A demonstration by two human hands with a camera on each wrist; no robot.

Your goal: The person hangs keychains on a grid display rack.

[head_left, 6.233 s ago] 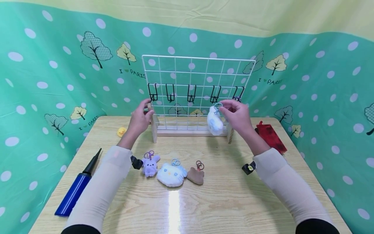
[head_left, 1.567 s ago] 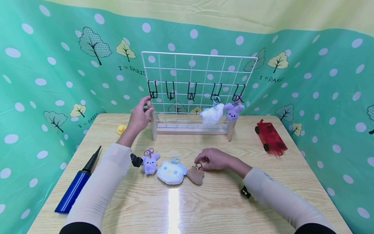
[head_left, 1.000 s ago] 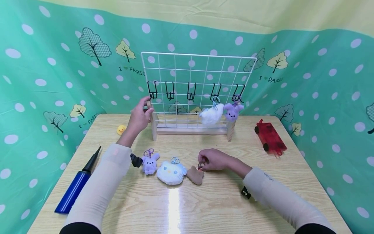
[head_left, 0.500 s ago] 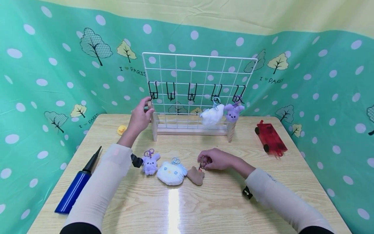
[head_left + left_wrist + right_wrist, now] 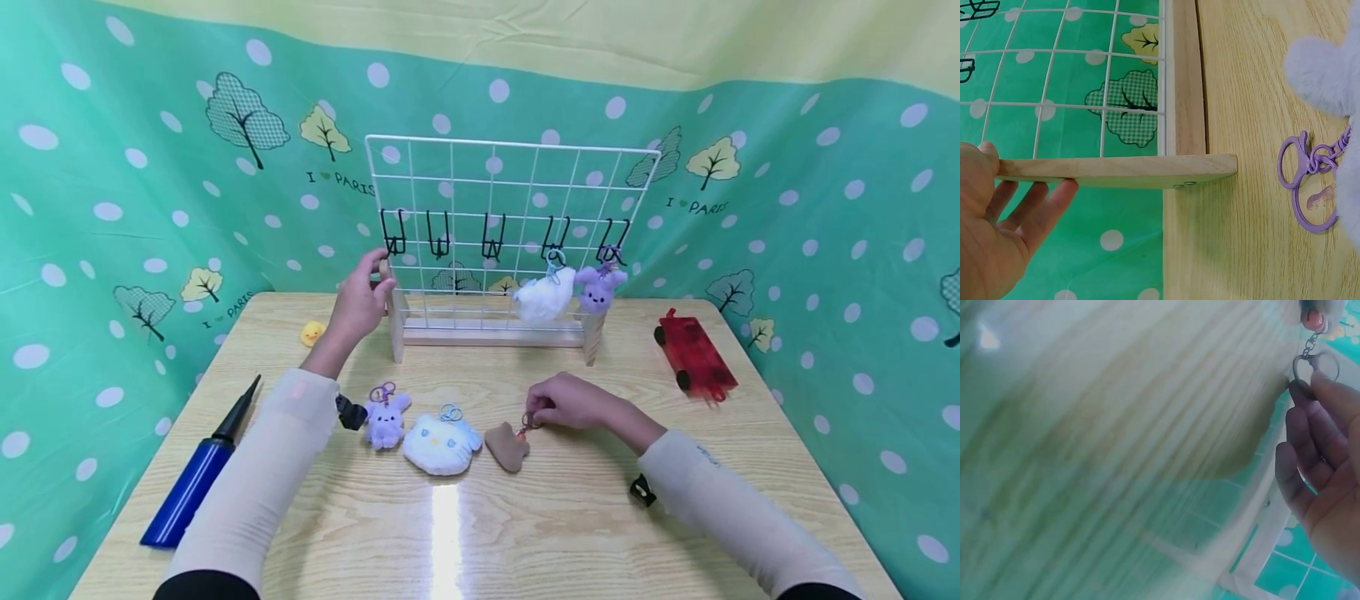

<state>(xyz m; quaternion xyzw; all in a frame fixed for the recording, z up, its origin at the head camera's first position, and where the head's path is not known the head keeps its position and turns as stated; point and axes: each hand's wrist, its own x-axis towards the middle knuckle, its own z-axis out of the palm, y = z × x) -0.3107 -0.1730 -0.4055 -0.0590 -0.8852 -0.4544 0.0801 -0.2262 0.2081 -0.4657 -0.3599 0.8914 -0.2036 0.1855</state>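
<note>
1. Brown plush keychain (image 5: 506, 448) lay tilted near the middle of the worktop (image 5: 562, 525), and we saw a slim gap between it and the white cat plush keychain (image 5: 441, 444).
2. Half a second earlier the two had seemed to touch; since then the brown one had shifted toward the worktop's right edge and turned a little, following the right hand (image 5: 566, 402). We could not tell whether it had fully left the wood.
3. We had the right thumb and a finger pinched on its key ring (image 5: 1295, 369).
4. Well apart from the right, our left hand (image 5: 358, 304) held the wire rack (image 5: 495, 336) by its left upright (image 5: 1116, 167), near the worktop's back edge, as it had moments before.
5. We noted that the white plush (image 5: 543, 300), in the right hand some seconds earlier, now hung beside the hanging purple bunny (image 5: 597, 292).
6. We judged that the brown keychain was now under control by its ring, with three black hooks (image 5: 492, 248) bare, while the cat and the lower purple bunny (image 5: 385, 425) lay ungripped.
</note>
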